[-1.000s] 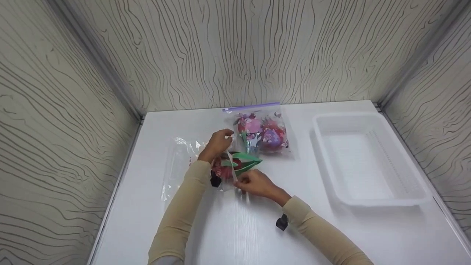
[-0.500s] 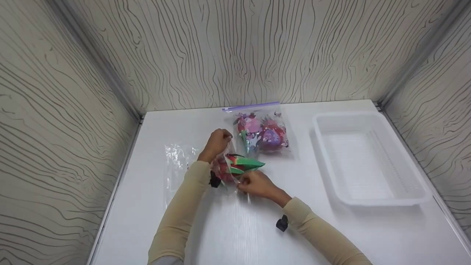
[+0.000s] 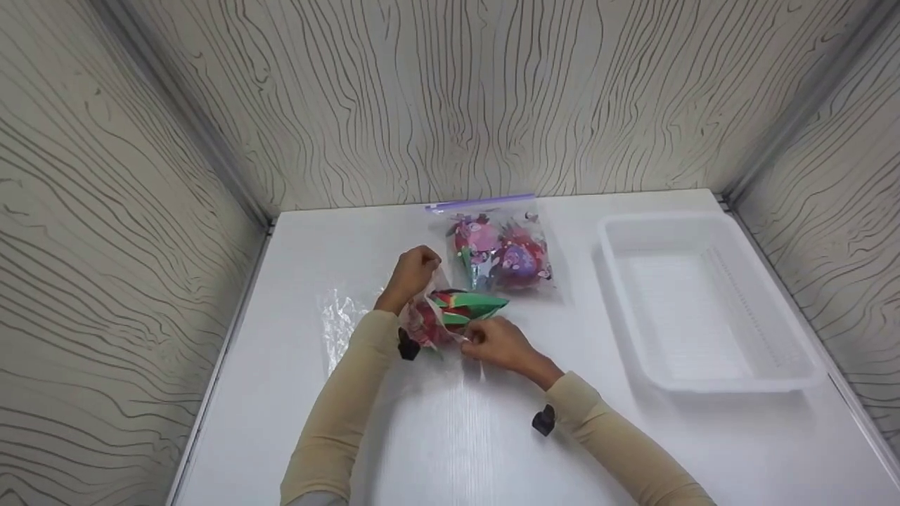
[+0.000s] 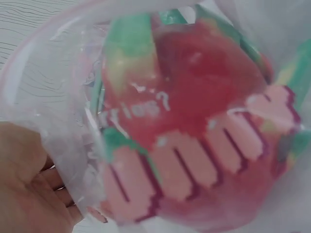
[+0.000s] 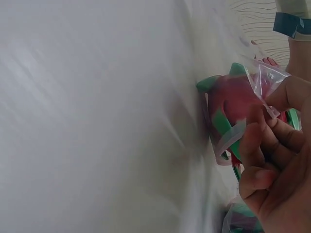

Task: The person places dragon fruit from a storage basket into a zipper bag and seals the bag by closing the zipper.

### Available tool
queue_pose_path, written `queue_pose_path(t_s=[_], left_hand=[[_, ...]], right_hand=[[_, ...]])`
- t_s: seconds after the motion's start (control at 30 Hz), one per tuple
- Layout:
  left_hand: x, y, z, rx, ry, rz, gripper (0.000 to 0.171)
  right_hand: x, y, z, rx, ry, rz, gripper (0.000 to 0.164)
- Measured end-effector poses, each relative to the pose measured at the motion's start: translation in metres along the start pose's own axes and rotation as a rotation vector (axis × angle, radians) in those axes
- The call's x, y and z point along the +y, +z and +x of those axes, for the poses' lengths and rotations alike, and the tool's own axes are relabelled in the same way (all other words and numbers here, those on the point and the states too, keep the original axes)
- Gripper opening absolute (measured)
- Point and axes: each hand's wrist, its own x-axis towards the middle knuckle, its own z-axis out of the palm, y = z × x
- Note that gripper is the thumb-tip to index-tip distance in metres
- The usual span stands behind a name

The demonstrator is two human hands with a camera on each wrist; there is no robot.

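Note:
A red dragon fruit [image 3: 457,309] with green scales lies partly inside a clear plastic bag [image 3: 341,316], its green tips poking out at the mouth on the right. My left hand [image 3: 415,274] pinches the far edge of the bag's mouth, while my right hand [image 3: 500,344] pinches the near edge between thumb and fingers. In the left wrist view, pink lettering on the bag crosses in front of the fruit [image 4: 199,82], beside the left palm [image 4: 34,179]. The right wrist view shows the bag's edge [image 5: 267,80] in the right fingers [image 5: 252,141].
Just behind my hands, a bag with a purple zip [image 3: 481,204] lies on the white table [image 3: 450,450] holding red dragon fruits. A white plastic basket [image 3: 626,309] stands on the right. Wood-patterned panels [image 3: 450,98] rise around the table.
The dragon fruit's green tips have moved slightly right and the bag's mouth has shifted around them. My right hand has drawn a little right; the left hand keeps its hold at the far edge.

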Motion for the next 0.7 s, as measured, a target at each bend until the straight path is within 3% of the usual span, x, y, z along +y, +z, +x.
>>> queue_pose_path(t_s=[0.3,0.7], left_hand=[[0.0019,-0.0018,-0.0029,-0.007,-0.045,-0.032,0.018],[-0.0052,-0.0059,-0.0095,0.015,-0.037,-0.089,0.017]], right_hand=[[-0.0003,-0.0063,-0.0006,0.114,-0.011,-0.074,0.011],[0.0015,-0.0096,-0.0050,0.160,-0.032,-0.051,0.010]])
